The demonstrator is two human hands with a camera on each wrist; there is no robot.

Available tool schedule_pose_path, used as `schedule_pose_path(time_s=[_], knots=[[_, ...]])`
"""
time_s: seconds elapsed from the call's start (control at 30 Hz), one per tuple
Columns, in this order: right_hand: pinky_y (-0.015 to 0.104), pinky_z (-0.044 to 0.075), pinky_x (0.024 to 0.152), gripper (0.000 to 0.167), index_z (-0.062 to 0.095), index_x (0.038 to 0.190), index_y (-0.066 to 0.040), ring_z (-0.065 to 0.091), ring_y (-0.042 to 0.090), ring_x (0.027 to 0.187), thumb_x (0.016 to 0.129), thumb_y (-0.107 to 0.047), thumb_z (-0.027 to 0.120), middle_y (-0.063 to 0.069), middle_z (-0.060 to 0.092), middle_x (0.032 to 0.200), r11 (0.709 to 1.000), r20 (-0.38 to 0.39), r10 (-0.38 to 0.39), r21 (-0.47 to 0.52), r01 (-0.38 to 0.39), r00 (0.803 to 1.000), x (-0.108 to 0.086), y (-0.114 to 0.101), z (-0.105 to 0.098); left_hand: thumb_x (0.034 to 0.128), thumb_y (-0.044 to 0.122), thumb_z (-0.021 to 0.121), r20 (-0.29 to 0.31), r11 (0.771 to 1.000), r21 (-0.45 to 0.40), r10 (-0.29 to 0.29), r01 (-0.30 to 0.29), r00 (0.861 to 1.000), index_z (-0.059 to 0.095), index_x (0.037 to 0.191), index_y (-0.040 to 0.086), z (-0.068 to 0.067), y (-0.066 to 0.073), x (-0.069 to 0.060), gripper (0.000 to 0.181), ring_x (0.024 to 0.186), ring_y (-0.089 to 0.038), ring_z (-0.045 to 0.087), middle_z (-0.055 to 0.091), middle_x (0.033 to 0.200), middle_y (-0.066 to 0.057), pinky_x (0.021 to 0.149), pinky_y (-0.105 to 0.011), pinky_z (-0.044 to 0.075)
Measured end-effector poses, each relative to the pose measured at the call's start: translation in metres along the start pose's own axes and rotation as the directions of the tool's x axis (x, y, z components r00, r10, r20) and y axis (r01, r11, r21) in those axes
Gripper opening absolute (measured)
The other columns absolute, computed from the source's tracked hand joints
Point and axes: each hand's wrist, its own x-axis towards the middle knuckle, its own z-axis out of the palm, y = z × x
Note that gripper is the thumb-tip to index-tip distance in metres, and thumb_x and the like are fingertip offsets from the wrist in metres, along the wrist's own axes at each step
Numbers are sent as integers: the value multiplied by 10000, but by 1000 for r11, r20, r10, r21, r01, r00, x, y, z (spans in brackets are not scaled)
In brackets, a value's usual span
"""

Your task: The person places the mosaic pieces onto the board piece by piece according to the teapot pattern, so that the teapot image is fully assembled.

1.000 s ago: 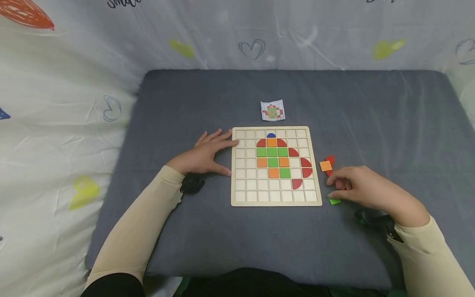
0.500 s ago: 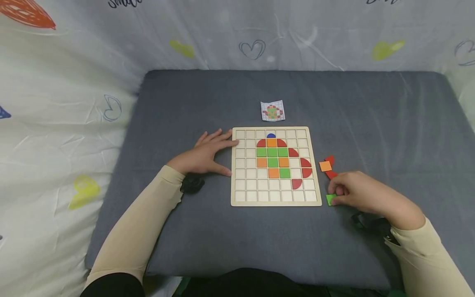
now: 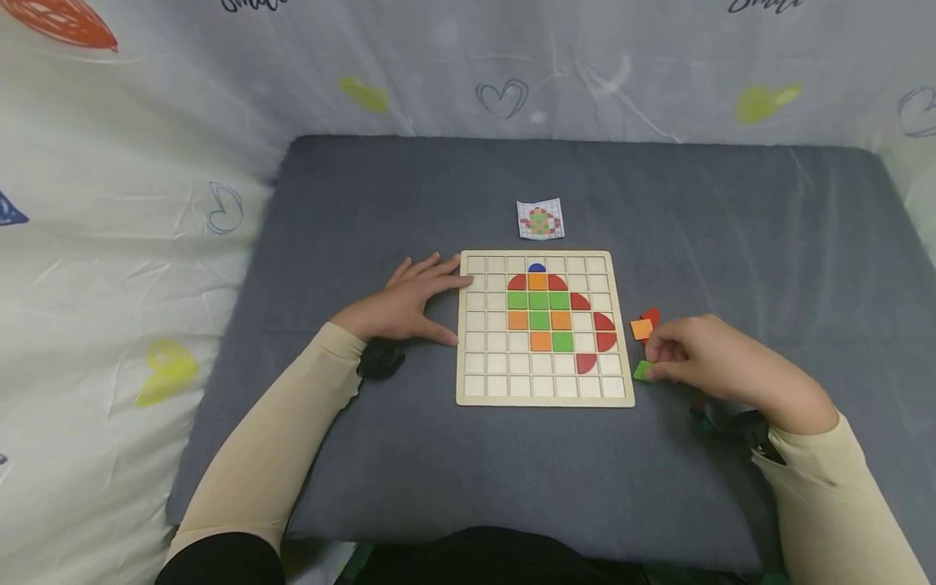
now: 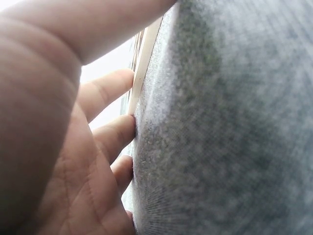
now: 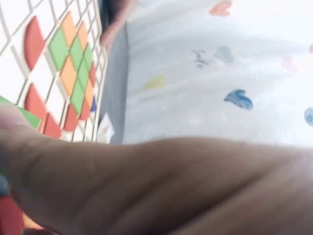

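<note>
A green square tile (image 3: 642,371) is pinched between the thumb and fingers of my right hand (image 3: 724,361), just off the board's right edge. In the right wrist view a corner of that green tile (image 5: 32,120) shows past the thumb. The wooden grid board (image 3: 494,387) lies flat, with red, orange, green and blue pieces in some of its squares. Spread along its left side is my left hand (image 3: 402,307), thumb and index fingertip touching the frame. The left wrist view shows its fingertips (image 4: 126,81) against the board's edge.
Right of the board lie a loose orange tile (image 3: 640,328) and red pieces (image 3: 652,315), partly hidden by the orange tile and right hand. A small pattern card (image 3: 541,234) lies beyond the board on the grey cloth (image 3: 395,203). A printed curtain (image 3: 439,49) hangs behind.
My right hand has gripped the green tile, moved it a little leftward, then lifted it away from me toward the board. My left hand has stayed in place.
</note>
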Motion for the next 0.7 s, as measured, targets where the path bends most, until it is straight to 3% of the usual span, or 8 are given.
schedule_pose_path(time_s=[0.2,0.43,0.7], knots=[[282,443,495,160,691,862,-174,495,104,467,909,-157,843,-72,552,643,998,-14,-54,7,54,998,20,-22,-3,809,512,898,-4,1000,5,16,-16,1000,354,1661,272,-2,1,1,1039,1638,-241,-60,91,1772,-8,1280,-523,-131],[276,417,617,183,680,824,-180,462,84,627,910,-108,824,-86,531,699,979,-29,-199,-62,197,980,53,-47,10,800,518,902,0,1000,-6,14,-14,1000,360,1659,270,0,-2,-1,1046,1640,-253,-52,102,1772,-23,1279,-532,-130],[319,477,669,161,697,835,-176,507,109,647,910,-135,835,-75,584,728,961,-37,-272,-52,270,962,84,-68,22,809,508,898,-8,1000,-5,21,-21,1000,361,1658,277,1,-3,0,1031,1640,-254,-44,108,1771,-23,1280,-533,-124]])
